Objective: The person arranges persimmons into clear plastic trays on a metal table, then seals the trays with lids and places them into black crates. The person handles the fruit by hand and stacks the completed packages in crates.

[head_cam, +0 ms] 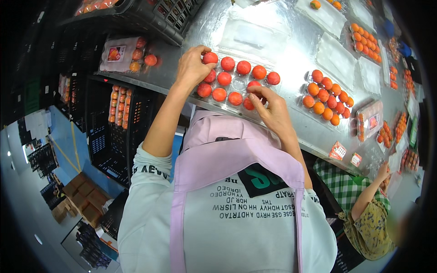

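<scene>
In front of me a clear plastic tray holds rows of round red-orange fruits. One cup in its middle row shows bare plastic. My left hand has its thumb and fingers around a red fruit at the tray's far left corner. On the tray's right side, my right hand is bent over the fruits, its thumb and index fingertips at a fruit in the middle row. That hand partly hides the fruits beneath it, so a grip there is unclear.
A second filled tray and a lidded pack stand to the right on the metal table. At left are another pack, a loose fruit and black crates. A co-worker's arm reaches in at lower right.
</scene>
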The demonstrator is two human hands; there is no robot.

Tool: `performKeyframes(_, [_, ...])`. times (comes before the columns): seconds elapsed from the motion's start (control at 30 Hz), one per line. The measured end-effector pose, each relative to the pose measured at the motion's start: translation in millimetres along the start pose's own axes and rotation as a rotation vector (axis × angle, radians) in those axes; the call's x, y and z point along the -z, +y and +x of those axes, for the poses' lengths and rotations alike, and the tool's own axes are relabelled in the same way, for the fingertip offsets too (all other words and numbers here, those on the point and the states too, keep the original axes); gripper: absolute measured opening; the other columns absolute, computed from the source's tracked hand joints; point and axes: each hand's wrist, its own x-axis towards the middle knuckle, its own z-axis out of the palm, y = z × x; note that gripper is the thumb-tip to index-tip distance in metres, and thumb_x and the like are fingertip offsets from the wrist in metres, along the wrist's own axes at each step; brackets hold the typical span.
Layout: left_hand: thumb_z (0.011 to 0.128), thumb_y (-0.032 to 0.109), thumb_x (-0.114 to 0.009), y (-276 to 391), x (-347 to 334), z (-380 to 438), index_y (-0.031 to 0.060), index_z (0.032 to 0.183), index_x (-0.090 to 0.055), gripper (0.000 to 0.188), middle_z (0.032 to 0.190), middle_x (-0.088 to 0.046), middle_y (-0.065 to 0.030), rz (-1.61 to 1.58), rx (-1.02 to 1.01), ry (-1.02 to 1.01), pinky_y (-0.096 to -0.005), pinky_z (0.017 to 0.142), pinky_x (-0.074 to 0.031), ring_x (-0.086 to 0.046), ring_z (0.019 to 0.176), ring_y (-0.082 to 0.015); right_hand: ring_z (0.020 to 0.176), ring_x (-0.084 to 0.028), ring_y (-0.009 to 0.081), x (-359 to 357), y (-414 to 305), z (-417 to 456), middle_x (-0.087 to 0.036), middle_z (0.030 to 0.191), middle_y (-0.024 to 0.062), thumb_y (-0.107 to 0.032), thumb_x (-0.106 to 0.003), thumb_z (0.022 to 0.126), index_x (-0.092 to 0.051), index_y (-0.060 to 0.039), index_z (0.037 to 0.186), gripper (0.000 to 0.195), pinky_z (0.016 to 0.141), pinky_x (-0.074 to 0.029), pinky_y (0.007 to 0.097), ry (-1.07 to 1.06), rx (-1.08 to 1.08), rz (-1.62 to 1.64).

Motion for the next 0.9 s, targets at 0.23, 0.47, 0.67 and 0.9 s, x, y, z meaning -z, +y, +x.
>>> performKeyframes(0.23, [0.069,0.017,-0.074,-2.4,-1.8,-2.5,0.0050,0.102,-0.063,0.037,0.095,-0.065,-0.0105,-0.066,-0.047,0.004,-0.0344,0.072,-0.051,-0.065,0.078,-0.0242,0.081,-0.057,0.0256,-28.0,-6.7,32.6,-0.061,0.082,0.0093,-0.015,-0.064,0.079,-0.064,-0.0054,0.093,0.017,0.070,-0.046,0.0372,0.016,0.313,-0.308])
performKeyframes(0.47, [0.071,0.024,-0.073,-10.8,-1.7,-25.2,0.0045,0.095,-0.063,0.033,0.088,-0.063,-0.0097,-0.098,-0.001,0.177,-0.0353,0.072,-0.049,-0.062,0.081,-0.0246,0.078,-0.053,0.0252,-51.0,-9.9,56.9,-0.053,0.082,0.0089,-0.020,-0.073,0.068,-0.062,-0.0036,0.085,0.026,0.066,-0.045,0.0366,0.090,0.463,-0.669])
performKeyframes(0.67, [0.068,0.044,-0.075,-0.6,4.8,-45.3,0.0049,0.091,-0.062,0.047,0.085,-0.066,-0.0104,0.030,0.208,-0.031,-0.0375,0.070,-0.049,-0.064,0.082,-0.0272,0.078,-0.054,0.0241,-56.6,-6.2,67.9,-0.053,0.080,0.0075,-0.022,-0.076,0.065,-0.063,-0.0035,0.086,0.031,0.063,-0.045,0.0366,0.013,0.486,-0.819])
performKeyframes(0.9, [0.067,0.043,-0.075,1.2,5.1,-33.6,0.0029,0.091,-0.064,0.049,0.080,-0.068,-0.0129,0.088,0.241,-0.107,-0.0414,0.069,-0.050,-0.065,0.080,-0.0307,0.077,-0.055,0.0241,-55.7,-1.5,68.9,-0.054,0.079,0.0086,-0.021,-0.074,0.062,-0.060,-0.0034,0.076,0.026,0.063,-0.047,0.0362,0.047,0.498,-0.752])
